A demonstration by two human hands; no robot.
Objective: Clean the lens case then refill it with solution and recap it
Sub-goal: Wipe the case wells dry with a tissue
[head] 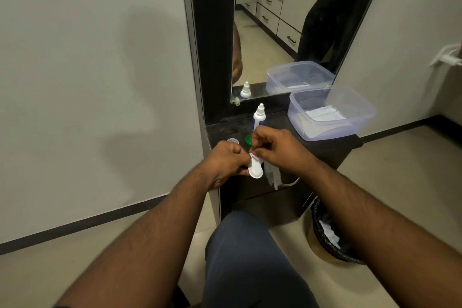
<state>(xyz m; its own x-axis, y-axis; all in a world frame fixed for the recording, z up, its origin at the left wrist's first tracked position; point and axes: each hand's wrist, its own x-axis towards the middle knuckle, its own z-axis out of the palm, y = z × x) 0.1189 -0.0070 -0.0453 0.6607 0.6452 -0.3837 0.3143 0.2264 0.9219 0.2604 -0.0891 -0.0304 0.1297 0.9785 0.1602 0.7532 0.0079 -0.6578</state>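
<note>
left hand [226,162] curled gripping lens case [255,170], right hand [277,149] pinching tissue [271,175] above it

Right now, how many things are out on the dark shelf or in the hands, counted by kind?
Bottle: 1
Caps, green and clear: 2
Tub: 1
Lens case, held by left hand and right hand: 1
Total: 5

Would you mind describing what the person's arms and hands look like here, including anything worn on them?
Both forearms are bare up to the frame edge, with no sleeves in view. The left hand and right hand wear no gloves, and no rings, watch or bracelet are visible on the fingers or wrists. Fine dark hair shows along both forearms. Below them, a leg in dark blue-grey trousers is visible.
</note>
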